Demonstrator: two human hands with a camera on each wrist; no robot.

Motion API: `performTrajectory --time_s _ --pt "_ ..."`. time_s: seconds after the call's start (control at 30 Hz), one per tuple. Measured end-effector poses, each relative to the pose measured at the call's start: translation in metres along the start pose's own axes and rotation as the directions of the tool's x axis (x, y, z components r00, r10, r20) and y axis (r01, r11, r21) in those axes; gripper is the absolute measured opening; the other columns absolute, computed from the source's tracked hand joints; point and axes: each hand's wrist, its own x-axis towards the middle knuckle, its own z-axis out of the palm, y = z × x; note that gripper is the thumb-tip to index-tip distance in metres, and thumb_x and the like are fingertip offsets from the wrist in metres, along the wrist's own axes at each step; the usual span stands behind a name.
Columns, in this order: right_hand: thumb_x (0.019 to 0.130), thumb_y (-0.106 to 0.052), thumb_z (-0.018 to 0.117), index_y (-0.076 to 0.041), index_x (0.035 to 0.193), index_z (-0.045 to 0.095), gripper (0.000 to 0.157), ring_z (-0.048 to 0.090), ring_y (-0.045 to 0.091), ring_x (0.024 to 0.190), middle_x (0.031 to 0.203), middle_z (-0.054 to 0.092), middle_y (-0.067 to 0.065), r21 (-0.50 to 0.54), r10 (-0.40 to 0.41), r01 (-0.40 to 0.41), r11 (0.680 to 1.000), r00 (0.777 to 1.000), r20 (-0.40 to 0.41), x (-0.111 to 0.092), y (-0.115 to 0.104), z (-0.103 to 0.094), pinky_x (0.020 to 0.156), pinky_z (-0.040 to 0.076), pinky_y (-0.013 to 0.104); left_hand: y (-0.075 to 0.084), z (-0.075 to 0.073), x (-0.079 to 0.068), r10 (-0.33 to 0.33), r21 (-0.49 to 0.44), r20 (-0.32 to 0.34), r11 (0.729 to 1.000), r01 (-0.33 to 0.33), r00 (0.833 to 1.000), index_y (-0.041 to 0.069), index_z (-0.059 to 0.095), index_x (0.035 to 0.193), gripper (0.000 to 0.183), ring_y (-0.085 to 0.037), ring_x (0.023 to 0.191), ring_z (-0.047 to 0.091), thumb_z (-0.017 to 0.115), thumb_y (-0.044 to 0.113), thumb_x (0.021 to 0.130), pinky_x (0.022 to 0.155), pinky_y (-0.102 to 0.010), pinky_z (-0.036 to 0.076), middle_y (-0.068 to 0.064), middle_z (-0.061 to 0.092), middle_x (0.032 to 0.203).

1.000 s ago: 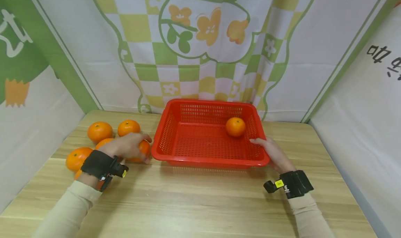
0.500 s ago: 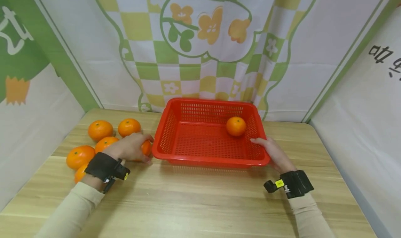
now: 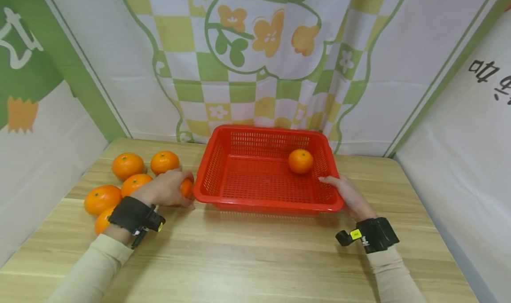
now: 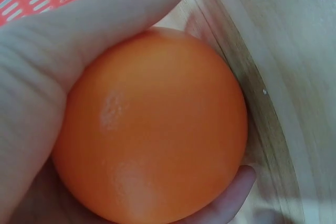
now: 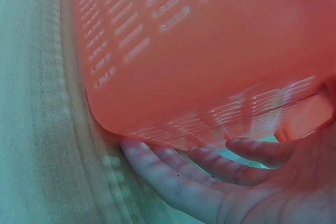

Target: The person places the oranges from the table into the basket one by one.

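Note:
Beside the basket's left wall, my left hand [image 3: 169, 188] grips a mandarin [image 4: 152, 129], thumb on one side and fingers curled round the other. In the head view most of this fruit is hidden by the hand. My right hand [image 3: 351, 198] holds the red plastic basket [image 3: 259, 181] by its right edge, its thumb over the rim and its fingers against the outer wall below. One mandarin [image 3: 300, 161] sits inside the basket, near the right wall.
Several more mandarins [image 3: 127, 166] lie on the wooden table [image 3: 247, 258] at the left, around and behind my left hand. A patterned curtain [image 3: 239, 90] hangs behind the basket. Fabric walls stand at both sides.
My left hand has settled slightly further over the mandarin, so less of the fruit shows. The right hand and basket hold their place.

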Motion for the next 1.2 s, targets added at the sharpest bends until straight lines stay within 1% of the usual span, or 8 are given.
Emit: performTrajectory --time_s 0.07,0.33,0.53,0.73,0.83,1.0,1.2 --pt "0.098 -0.023 0.049 0.005 0.139 0.029 0.054 0.050 0.047 0.109 0.131 0.043 0.033 0.001 0.003 -0.003 1.000 1.000 -0.007 0.000 0.000 0.000 0.078 0.054 0.042 0.001 0.001 0.000 0.003 -0.002 -0.005 1.000 -0.003 1.000 0.014 0.059 0.102 0.056 -0.023 0.079 0.050 0.086 0.039 0.059 0.065 -0.038 0.045 -0.003 0.056 0.088" --pt "0.098 -0.024 0.049 0.004 0.140 0.029 0.054 0.048 0.048 0.109 0.132 0.041 0.034 0.007 0.002 -0.002 1.000 1.000 -0.002 0.000 -0.001 0.002 0.078 0.054 0.043 0.000 0.001 -0.001 0.013 0.023 -0.024 1.000 -0.012 1.000 0.015 0.059 0.101 0.054 -0.024 0.078 0.051 0.086 0.034 0.059 0.066 -0.040 0.046 -0.005 0.056 0.089" --pt "0.098 -0.023 0.049 0.004 0.140 0.027 0.055 0.049 0.049 0.108 0.131 0.042 0.035 0.009 -0.008 0.008 1.000 1.000 0.014 0.001 0.000 0.001 0.078 0.054 0.044 -0.002 0.003 0.000 0.046 0.031 -0.033 0.999 -0.045 0.998 0.016 0.059 0.101 0.050 -0.023 0.076 0.051 0.085 0.031 0.060 0.064 -0.039 0.046 -0.003 0.055 0.087" --pt "0.098 -0.024 0.049 0.004 0.140 0.028 0.055 0.049 0.049 0.108 0.131 0.041 0.036 0.015 -0.006 0.006 1.000 1.000 0.015 0.000 0.000 0.003 0.078 0.054 0.044 -0.005 0.005 -0.002 0.085 0.030 -0.059 0.996 -0.084 0.995 0.016 0.060 0.100 0.051 -0.021 0.080 0.051 0.086 0.032 0.059 0.067 -0.040 0.047 -0.001 0.058 0.089" --pt "0.098 -0.023 0.048 0.004 0.140 0.028 0.054 0.048 0.050 0.108 0.131 0.041 0.036 0.016 -0.005 0.005 1.000 1.000 0.018 0.001 0.001 0.004 0.079 0.053 0.045 -0.005 0.004 -0.003 0.099 0.024 -0.070 0.995 -0.098 0.993 0.016 0.061 0.099 0.051 -0.021 0.079 0.052 0.086 0.032 0.058 0.067 -0.040 0.047 -0.001 0.059 0.088" --pt "0.098 -0.023 0.048 0.005 0.140 0.027 0.055 0.049 0.049 0.108 0.129 0.044 0.034 0.010 -0.011 0.011 1.000 1.000 0.016 0.001 0.003 0.003 0.080 0.053 0.045 -0.004 0.000 -0.002 0.100 0.014 -0.075 0.995 -0.099 0.992 0.017 0.061 0.098 0.050 -0.020 0.076 0.053 0.086 0.034 0.058 0.066 -0.039 0.046 0.000 0.059 0.086" --pt "0.098 -0.025 0.049 0.004 0.141 0.027 0.056 0.049 0.048 0.108 0.130 0.044 0.033 -0.008 -0.015 0.015 1.000 1.000 0.007 0.001 0.003 -0.001 0.080 0.053 0.045 -0.003 -0.006 0.002 0.099 0.031 -0.097 0.995 -0.096 0.990 0.011 0.061 0.102 0.056 -0.022 0.076 0.054 0.086 0.036 0.058 0.066 -0.041 0.049 -0.004 0.060 0.089"
